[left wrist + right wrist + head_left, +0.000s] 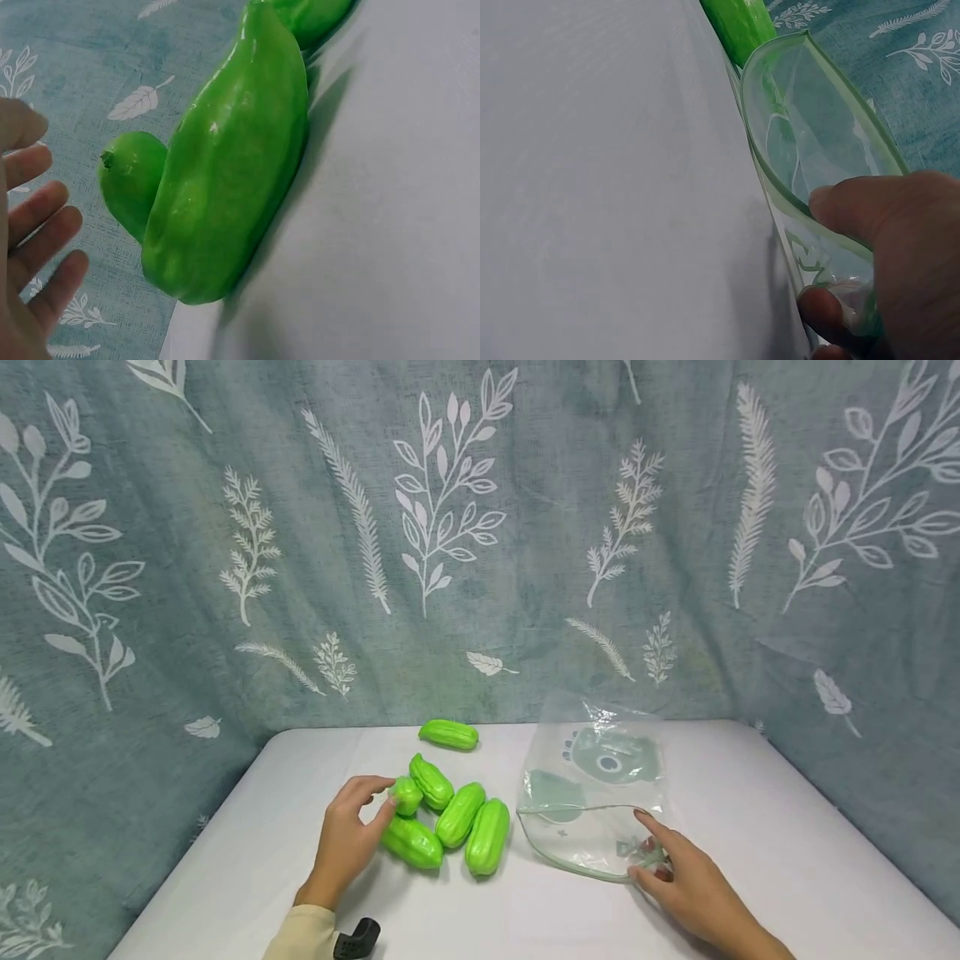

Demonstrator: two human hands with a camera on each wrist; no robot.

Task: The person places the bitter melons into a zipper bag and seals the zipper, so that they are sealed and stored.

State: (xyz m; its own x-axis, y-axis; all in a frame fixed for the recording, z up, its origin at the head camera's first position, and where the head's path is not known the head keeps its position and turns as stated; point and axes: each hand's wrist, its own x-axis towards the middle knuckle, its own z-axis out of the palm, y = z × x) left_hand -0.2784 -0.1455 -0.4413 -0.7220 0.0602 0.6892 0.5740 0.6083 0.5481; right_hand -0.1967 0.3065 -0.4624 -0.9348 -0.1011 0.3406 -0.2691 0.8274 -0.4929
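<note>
My left hand (348, 831) reaches to a short green ridged cucumber-like vegetable (407, 796), thumb and fingertips at its near end. In the left wrist view those fingers (45, 210) are spread beside a small one (131, 176) and a large glossy one (225, 165). Under the left hand's reach lies another green vegetable (414, 843). My right hand (690, 877) holds a clear plastic bag (536, 793) by its green-edged mouth, thumb and fingers on the rim. The mouth gapes toward me, and the bag bears a pale green printed pattern.
More green vegetables (487, 837) lie in a cluster left of the bag, with a single one (450, 734) near the back edge. The white table (570, 918) ends at a leaf-patterned curtain (525, 543). A black device (358, 938) is by my left sleeve (303, 935).
</note>
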